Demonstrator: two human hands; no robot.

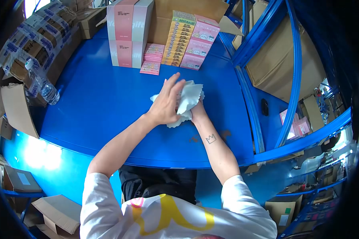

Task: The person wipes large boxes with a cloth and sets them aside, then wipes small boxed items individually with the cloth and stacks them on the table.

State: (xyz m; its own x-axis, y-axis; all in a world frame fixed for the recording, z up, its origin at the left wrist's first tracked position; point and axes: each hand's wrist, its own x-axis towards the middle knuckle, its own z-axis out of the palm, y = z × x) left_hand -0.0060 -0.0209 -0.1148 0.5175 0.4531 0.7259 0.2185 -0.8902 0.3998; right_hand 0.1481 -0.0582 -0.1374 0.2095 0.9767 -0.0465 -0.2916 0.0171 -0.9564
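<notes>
Over the middle of the blue table is a crumpled pale sheet (190,95) with scalloped edges. My left hand (166,101) lies against its left side, fingers raised and apart, pointing up and away. My right hand (198,109) is at the right side of the sheet, mostly hidden behind it, so its fingers do not show. Something with pinkish marks shows partly between my left fingers and the sheet, too covered to make out.
Behind my hands stand white-and-pink gift boxes (124,38), flat pink packets (150,63), a yellow box stack (178,42) and pink boxes (198,47). A plastic bottle (48,89) leans at the left. Blue shelf posts (247,107) edge the table's right.
</notes>
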